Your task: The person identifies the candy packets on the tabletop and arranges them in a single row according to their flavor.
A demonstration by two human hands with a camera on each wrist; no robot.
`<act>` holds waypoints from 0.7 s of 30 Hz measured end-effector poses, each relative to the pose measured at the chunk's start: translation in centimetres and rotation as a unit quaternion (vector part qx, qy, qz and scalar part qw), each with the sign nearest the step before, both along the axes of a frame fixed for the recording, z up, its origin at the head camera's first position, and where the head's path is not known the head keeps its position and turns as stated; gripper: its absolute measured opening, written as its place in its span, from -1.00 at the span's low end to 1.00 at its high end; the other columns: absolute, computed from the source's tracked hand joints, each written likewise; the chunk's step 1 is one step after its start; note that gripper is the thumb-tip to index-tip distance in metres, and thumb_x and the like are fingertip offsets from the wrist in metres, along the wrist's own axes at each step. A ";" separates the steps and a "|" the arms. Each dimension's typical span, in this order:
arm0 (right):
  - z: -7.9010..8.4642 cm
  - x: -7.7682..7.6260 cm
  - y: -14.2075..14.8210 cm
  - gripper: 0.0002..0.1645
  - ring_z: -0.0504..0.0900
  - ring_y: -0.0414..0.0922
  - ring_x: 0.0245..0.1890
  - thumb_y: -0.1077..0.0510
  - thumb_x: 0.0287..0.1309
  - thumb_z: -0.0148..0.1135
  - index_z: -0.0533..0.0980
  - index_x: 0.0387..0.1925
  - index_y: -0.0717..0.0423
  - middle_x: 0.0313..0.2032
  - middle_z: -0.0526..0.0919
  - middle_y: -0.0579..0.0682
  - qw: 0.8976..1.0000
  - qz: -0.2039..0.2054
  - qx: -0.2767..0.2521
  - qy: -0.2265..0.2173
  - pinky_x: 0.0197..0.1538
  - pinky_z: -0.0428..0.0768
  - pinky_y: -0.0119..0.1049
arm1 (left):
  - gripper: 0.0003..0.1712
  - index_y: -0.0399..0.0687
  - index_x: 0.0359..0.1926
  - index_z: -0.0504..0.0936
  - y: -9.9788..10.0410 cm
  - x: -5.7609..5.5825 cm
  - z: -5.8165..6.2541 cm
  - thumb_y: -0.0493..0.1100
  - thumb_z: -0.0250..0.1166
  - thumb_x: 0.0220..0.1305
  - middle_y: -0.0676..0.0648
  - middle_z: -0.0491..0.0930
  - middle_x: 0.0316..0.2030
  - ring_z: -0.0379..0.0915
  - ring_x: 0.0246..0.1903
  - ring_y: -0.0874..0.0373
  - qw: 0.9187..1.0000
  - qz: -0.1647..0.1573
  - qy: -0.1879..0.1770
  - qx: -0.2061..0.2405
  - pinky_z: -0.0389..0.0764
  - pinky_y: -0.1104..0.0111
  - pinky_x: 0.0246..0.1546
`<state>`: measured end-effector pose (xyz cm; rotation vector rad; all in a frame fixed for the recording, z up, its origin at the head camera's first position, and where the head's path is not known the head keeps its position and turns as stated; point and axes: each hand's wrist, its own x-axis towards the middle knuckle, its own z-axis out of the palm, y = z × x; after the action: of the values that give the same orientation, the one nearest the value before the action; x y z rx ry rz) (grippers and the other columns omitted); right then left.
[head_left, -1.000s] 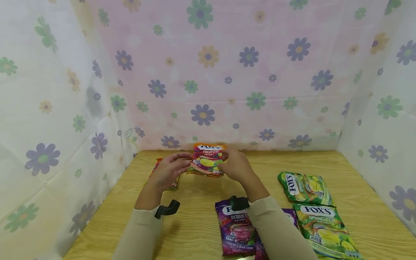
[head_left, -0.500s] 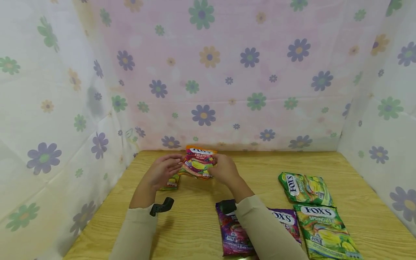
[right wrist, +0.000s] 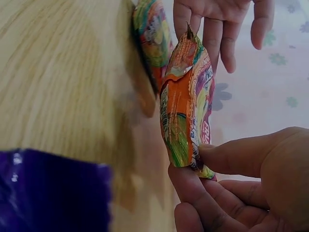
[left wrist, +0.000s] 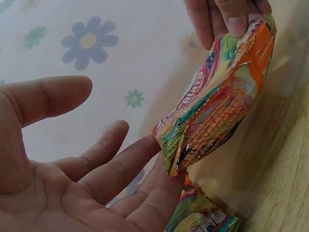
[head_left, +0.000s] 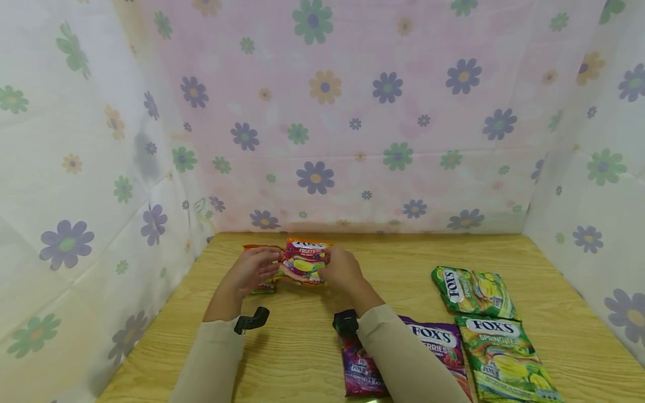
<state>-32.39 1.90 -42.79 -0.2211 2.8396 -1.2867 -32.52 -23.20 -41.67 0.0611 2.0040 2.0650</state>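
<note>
My right hand (head_left: 344,272) pinches the right edge of an orange-topped Fox's Fruits candy bag (head_left: 304,263), thumb on one face and fingers on the other, as the right wrist view shows. The bag is tilted up above the far left part of the table. At its other end is my left hand (head_left: 248,272), palm turned up and fingers extended, with fingertips right at the bag's corner in the left wrist view. Another Fruits candy bag (left wrist: 205,212) lies on the table behind the left hand, which partly hides it in the head view.
Two purple Fox's Berries bags (head_left: 435,338) lie at the front, partly under my right forearm. To their right are two green Spring Tea bags, one (head_left: 476,291) behind the other (head_left: 506,355). Flowered cloth (head_left: 353,168) walls the wooden table (head_left: 403,263) at the back and sides.
The held Fruits bag has moved left and lower with my right hand, toward the other Fruits bag. My left hand has shifted slightly left.
</note>
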 end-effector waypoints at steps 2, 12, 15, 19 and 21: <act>-0.3 -0.1 0.0 -0.35 0.56 -0.08 -0.36 0.21 0.18 0.44 0.53 0.31 0.22 -0.18 0.68 0.01 1.000 0.002 0.002 -0.007 -0.39 0.52 -0.25 | -0.46 -0.38 0.35 0.41 0.0 -0.1 -0.3 -0.09 0.19 0.56 -0.09 0.61 0.14 0.63 0.03 0.09 1.000 -0.001 -0.002 -0.009 0.69 0.32 0.10; -1.6 -0.2 -0.3 -0.32 0.64 0.01 0.03 0.22 0.19 0.43 0.50 0.35 0.23 0.05 0.69 0.09 0.999 0.010 -0.014 -0.031 0.14 0.67 -0.02 | -0.38 -0.40 0.46 0.29 -0.5 -0.4 -1.1 -0.06 0.10 0.61 -0.33 0.44 0.38 0.54 0.22 -0.01 0.999 -0.003 -0.014 -0.038 0.64 0.27 0.21; -1.7 -0.2 -0.3 -0.32 0.64 0.00 0.05 0.23 0.20 0.42 0.49 0.36 0.20 0.05 0.69 0.07 0.999 0.014 -0.018 -0.028 0.12 0.67 -0.04 | -0.37 -0.39 0.49 0.25 -0.7 -0.4 -1.1 -0.05 0.05 0.63 -0.36 0.38 0.43 0.49 0.30 -0.07 0.999 -0.005 -0.021 -0.042 0.56 0.15 0.32; -1.8 -0.3 -0.4 -0.30 0.61 -0.03 0.01 0.24 0.20 0.43 0.47 0.37 0.22 0.03 0.67 0.05 0.998 0.020 -0.034 -0.043 0.13 0.67 -0.06 | -0.34 -0.34 0.52 0.22 -0.9 -0.4 -1.0 -0.01 0.03 0.64 -0.36 0.34 0.46 0.46 0.35 -0.12 0.998 -0.005 -0.026 -0.050 0.45 0.01 0.41; -1.9 -0.3 -0.3 -0.29 0.59 -0.03 0.00 0.26 0.19 0.44 0.47 0.37 0.24 0.03 0.65 0.05 0.997 0.024 -0.047 -0.055 0.14 0.66 -0.05 | -0.33 -0.32 0.52 0.22 -1.0 -0.3 -1.0 0.01 0.04 0.63 -0.36 0.34 0.46 0.45 0.36 -0.13 0.998 -0.003 -0.027 -0.052 0.42 -0.04 0.42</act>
<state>-32.70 1.56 -44.69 -0.2117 2.6691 -1.3796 -32.79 -24.21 -42.66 -0.0082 2.0725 1.9350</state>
